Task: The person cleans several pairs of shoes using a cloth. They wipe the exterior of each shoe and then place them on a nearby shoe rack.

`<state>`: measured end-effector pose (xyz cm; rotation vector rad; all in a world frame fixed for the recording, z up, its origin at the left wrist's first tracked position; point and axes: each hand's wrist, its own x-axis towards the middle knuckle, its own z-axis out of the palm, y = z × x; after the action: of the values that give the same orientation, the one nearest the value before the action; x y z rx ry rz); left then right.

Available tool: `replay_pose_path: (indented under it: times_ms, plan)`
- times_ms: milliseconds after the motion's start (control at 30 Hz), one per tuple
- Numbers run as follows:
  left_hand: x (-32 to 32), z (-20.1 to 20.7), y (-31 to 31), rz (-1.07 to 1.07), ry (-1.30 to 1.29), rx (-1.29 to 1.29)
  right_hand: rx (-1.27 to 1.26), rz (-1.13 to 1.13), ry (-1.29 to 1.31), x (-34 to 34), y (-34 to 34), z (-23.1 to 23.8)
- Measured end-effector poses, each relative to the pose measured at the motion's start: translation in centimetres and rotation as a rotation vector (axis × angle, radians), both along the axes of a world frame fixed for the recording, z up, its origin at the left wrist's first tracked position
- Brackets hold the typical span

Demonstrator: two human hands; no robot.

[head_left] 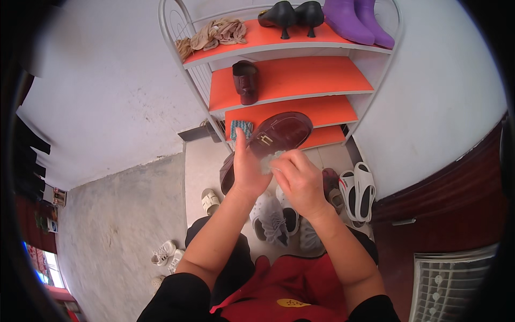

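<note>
My left hand (pixel 250 167) grips a dark red leather loafer (pixel 287 129) with a gold buckle, its thumb pointing up and its other fingers partly hidden. The loafer is held tilted in front of the shoe rack, toe toward the upper right. Close beside it, my right hand (pixel 300 180) is closed in a pinch on a pale, crumpled wad (pixel 271 161); whether this is tissue or thin cloth I cannot tell. Past my left thumb, a teal patterned cloth or sponge (pixel 242 127) shows at a rack shelf. Another dark red shoe (pixel 246 83) stands on the shelf above.
The white-framed rack with orange shelves (pixel 300 80) holds black heels (pixel 287 17), purple boots (pixel 351 20) and beige fabric (pixel 220 35) on top. White shoes (pixel 271 214), a cream sandal (pixel 210 201) and white slides (pixel 357 192) lie on the floor. A dark red door (pixel 440 198) is at right.
</note>
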<state>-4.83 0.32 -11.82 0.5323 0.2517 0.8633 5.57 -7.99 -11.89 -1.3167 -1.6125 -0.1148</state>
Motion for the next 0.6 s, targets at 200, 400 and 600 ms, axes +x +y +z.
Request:
replay_pose_path:
  times_ms: [200,400,600]
  plan:
    - [-0.3,0.1,0.4,0.117,0.192,0.299,-0.239,0.014,0.006,3.2,-0.8,-0.1]
    - [-0.8,-1.6,-0.8,0.183,0.616,0.452,0.142,-0.174,0.202,5.2,-1.2,1.5]
    - [-0.5,-0.7,-3.2,0.159,0.685,0.538,0.258,-0.246,0.274,5.7,-1.1,1.7]
